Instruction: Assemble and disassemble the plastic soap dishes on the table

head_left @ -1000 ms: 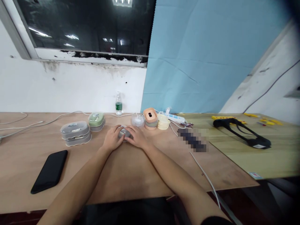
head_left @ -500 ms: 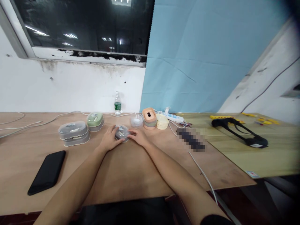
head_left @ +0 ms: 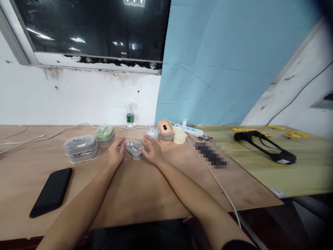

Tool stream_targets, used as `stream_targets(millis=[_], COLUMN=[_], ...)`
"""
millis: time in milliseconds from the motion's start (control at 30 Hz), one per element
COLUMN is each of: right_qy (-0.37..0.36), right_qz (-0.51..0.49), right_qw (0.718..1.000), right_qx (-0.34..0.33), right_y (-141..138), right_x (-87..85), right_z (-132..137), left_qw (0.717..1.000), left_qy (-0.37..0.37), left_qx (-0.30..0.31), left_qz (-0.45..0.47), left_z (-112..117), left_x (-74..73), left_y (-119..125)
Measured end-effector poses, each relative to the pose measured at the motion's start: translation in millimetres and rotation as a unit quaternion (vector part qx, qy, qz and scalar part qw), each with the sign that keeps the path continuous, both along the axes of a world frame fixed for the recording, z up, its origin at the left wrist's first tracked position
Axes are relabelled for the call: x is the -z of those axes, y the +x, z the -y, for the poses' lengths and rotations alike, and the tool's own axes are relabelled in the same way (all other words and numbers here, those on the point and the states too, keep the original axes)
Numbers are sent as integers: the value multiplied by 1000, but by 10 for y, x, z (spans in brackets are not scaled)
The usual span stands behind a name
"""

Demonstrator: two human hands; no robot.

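Observation:
A small grey oval case (head_left: 133,149) lies flat on the wooden table (head_left: 145,187) between my two hands. My left hand (head_left: 116,153) rests just left of it, fingers loosely apart, thumb close to the case's edge. On the case's right side is my right hand (head_left: 152,150), fingers spread, fingertips near or touching its rim. Neither hand grips the case.
Two stacked grey cases (head_left: 80,148) and a green one (head_left: 104,134) sit at the left. A clear lid (head_left: 151,132), an orange case (head_left: 165,130), cream discs (head_left: 179,135) and a bottle (head_left: 129,117) stand behind. A black phone (head_left: 51,191) lies near left, a white cable (head_left: 226,194) right.
Both hands were closed over the grey case a second ago. They have since drawn apart and opened, leaving the case lying uncovered on the table.

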State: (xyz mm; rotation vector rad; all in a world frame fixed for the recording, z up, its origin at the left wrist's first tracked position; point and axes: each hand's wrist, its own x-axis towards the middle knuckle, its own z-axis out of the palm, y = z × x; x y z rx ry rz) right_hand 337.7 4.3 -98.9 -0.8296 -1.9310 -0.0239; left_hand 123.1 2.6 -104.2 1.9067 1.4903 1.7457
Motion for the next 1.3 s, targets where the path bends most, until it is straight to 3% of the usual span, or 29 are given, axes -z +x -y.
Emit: stream_targets(millis=[100,233,367,500,600,700,900,1300], right_qy=[15,7,1,-19,-24,-39,-66,-127], right_qz=[53,161,220,176,121,56,-15,3], right_qw=[998,986,975,984,992,995,979,967], right_qx=[21,-33,-32,-8,11,77,193,220], right_y=[-5,-48,-105,-78,-24,43,236,295], right_x=[23,52,43,22,32,67,140,215], right_z=[-4,18,60,51,-1,-99,-343,-468], left_qw=[994,979,973,967,971,987,984,968], left_qy=[-47,-59,-59,-83,-81,-61,-26,-4], left_qx=[-19,31,105,159,173,143,117,98], left_qz=[101,193,197,182,142,43,-129,-233], left_z=[-20,-16,23,50,77,124,166,103], left_x=[8,33,51,35,14,-7,-21,40], left_y=[-5,63,167,207,194,174,149,137])
